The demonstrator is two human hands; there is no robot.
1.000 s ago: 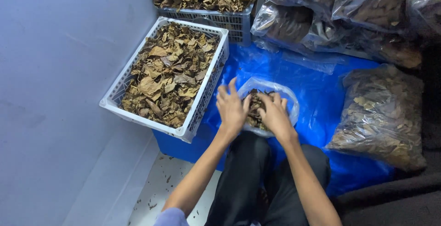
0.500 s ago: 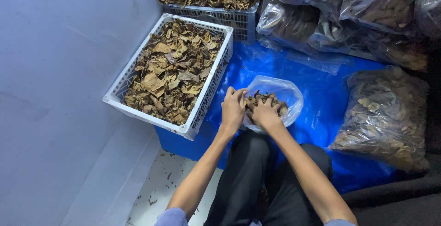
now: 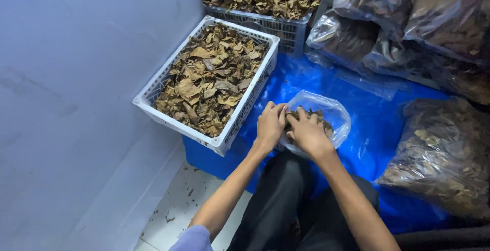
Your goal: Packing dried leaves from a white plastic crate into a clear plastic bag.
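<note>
A big white basket [image 3: 153, 98] on the left is full of dry leaves. The small clear bag [image 3: 334, 114] on the blue sheet [image 3: 377, 123] looks part full. Left hand [image 3: 269, 124] and right hand [image 3: 308, 134] pinch its leaves.

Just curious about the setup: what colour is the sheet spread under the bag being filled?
Bright blue. The sheet shows best in the head view, under the clear bag.
</note>
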